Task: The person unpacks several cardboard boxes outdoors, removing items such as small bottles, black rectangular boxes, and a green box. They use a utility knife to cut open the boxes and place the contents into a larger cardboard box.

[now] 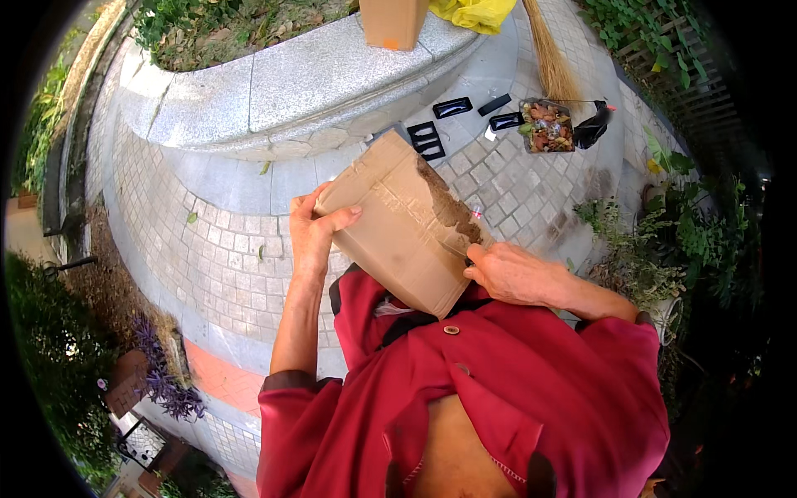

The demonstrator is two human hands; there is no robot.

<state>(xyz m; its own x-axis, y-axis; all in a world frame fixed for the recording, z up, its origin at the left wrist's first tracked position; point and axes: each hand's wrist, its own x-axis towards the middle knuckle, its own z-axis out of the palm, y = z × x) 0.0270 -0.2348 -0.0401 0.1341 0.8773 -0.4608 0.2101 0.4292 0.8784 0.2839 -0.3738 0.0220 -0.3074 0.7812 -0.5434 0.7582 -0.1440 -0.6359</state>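
Observation:
A brown cardboard box (pixel 392 224) is tilted in front of my body, above my lap. Its upper right edge has a torn, dark brown patch (pixel 449 205), and strips of tape cross the face. My left hand (pixel 314 230) grips the box's left corner, thumb on top and fingers behind. At the lower right edge, my right hand (pixel 507 271) is closed around a small black object (pixel 468 263). Most of that object is hidden by the fingers, so its kind is unclear.
Ahead curves a granite planter ledge (pixel 311 93) bearing another cardboard box (pixel 393 25) and a yellow plastic bag (pixel 479 14). Black plastic trays (pixel 426 140), a leaf-filled dustpan (pixel 548 127), a black bag (pixel 591 127) and a straw broom (pixel 554 68) are on the paving. Plants (pixel 635 249) border the right.

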